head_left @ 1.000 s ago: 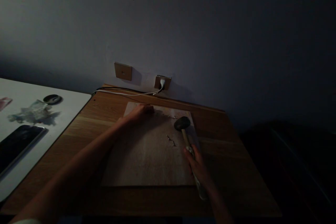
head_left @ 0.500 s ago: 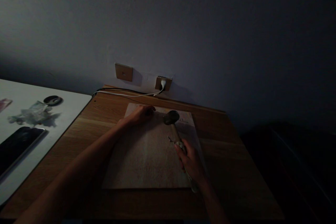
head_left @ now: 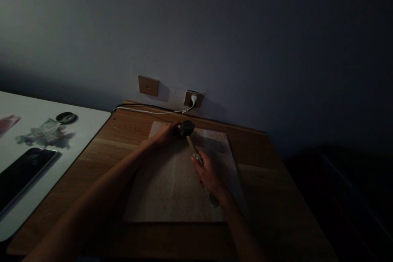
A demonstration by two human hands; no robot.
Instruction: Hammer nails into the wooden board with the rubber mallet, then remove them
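Swung leftward and toward the far side of the board since the frame half a second earlier, a dark-headed mallet point(head_left: 191, 144) now has its head right beside the fingertips of the left hand, which has stayed in nearly the same spot. Fingers of the right hand point(head_left: 207, 172) are wrapped around the handle, thumb along the grip, with the butt end jutting out below the palm. Fingers of the left hand point(head_left: 167, 132) are curled at the board's far left; whether they pinch anything cannot be told, as the mallet's head covers the tips from this angle. Whether the head touches them, or the surface beneath, is also unclear.

Under both hands lies the pale board point(head_left: 178, 200), with faint small pieces point(head_left: 209, 139) near its far right, too dim to identify. It rests on a brown wooden table point(head_left: 276, 196) set against a gray wall point(head_left: 215, 28). Along the table's back edge, a white cable point(head_left: 147, 110) runs to a plug in a wall socket point(head_left: 198, 99), beside a second wall plate point(head_left: 148, 86). To the left, a white tabletop point(head_left: 89, 116) carries a dark-screened phone point(head_left: 29, 172), crumpled clear plastic point(head_left: 49, 132), a round black object point(head_left: 66, 118) and something pink point(head_left: 8, 123).
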